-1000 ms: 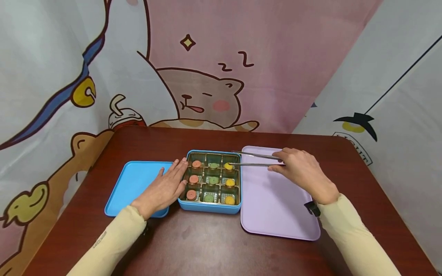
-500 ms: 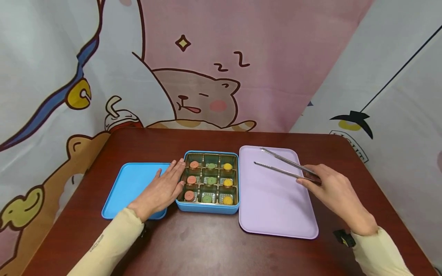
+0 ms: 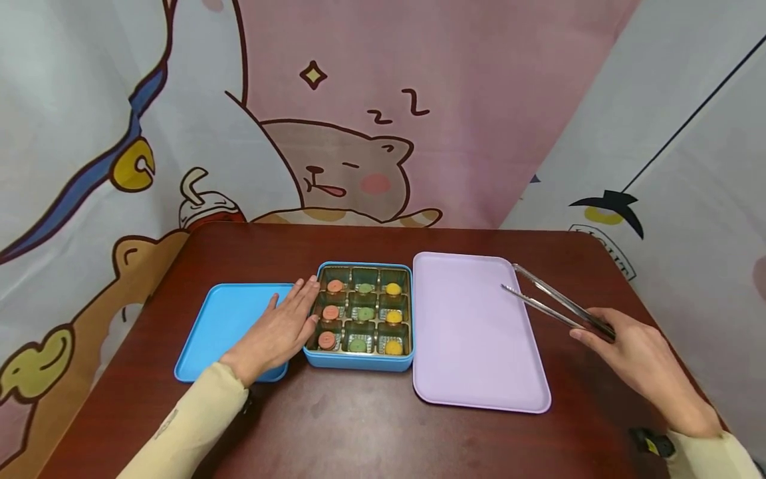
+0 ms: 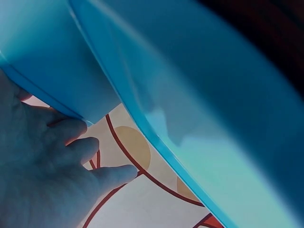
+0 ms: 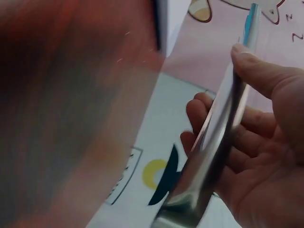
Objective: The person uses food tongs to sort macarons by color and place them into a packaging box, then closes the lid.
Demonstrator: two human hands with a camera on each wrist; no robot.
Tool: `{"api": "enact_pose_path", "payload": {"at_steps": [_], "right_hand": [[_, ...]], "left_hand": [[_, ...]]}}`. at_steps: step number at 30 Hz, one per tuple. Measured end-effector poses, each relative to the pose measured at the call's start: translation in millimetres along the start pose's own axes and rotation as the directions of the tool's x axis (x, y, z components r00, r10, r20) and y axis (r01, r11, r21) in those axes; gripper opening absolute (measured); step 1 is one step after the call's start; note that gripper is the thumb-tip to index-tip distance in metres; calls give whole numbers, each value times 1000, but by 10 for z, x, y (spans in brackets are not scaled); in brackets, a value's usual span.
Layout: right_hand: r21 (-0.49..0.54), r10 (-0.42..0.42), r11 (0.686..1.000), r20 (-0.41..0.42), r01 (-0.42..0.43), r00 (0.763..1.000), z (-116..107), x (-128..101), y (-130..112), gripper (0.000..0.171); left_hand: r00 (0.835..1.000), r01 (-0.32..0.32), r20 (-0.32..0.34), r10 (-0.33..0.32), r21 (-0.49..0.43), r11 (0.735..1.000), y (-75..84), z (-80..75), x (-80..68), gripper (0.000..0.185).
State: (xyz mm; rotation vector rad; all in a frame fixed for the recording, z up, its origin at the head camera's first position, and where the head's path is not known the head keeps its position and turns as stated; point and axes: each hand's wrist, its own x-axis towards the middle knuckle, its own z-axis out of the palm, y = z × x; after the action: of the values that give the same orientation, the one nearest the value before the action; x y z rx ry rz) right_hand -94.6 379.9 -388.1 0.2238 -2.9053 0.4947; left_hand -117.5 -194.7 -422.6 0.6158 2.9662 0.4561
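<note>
A blue box (image 3: 359,363) with a gold divider tray stands mid-table, holding red, green and yellow round sweets in three columns. My left hand (image 3: 280,329) lies flat with straight fingers against the box's left wall (image 4: 57,61), partly over the blue lid (image 3: 230,319). My right hand (image 3: 634,359) grips metal tongs (image 3: 553,303) at the table's right side, their tips apart and empty over the right edge of the lilac tray (image 3: 473,332). In the right wrist view the fingers (image 5: 209,114) wrap the tongs' handle (image 5: 216,156).
The dark red table (image 3: 359,426) is ringed by cartoon-printed cloth walls (image 3: 359,133). The blue lid (image 4: 199,118) lies left of the box, the lilac tray right of it. The table's edge runs close to my right hand.
My right hand drew the tongs back from the box's top-right yellow sweet, across the lilac tray to the table's right side. The tongs came away empty. My left hand stayed put.
</note>
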Motion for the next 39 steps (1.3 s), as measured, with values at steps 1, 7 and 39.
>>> {"api": "enact_pose_path", "payload": {"at_steps": [1,7,39], "right_hand": [[-6,10,1000,16,-10,1000,6,-7,46,60],[-28,40,999,111,-37,993,29,-54,320,62],[-144,184,980,374,-139,909,11,-123,837,72]], "left_hand": [[1000,3,3,-3,0,1000,0,0,3,64],[1000,9,5,-9,3,1000,9,-9,11,64],[1000,1,4,-1,0,1000,-8,-8,4,64]]}}
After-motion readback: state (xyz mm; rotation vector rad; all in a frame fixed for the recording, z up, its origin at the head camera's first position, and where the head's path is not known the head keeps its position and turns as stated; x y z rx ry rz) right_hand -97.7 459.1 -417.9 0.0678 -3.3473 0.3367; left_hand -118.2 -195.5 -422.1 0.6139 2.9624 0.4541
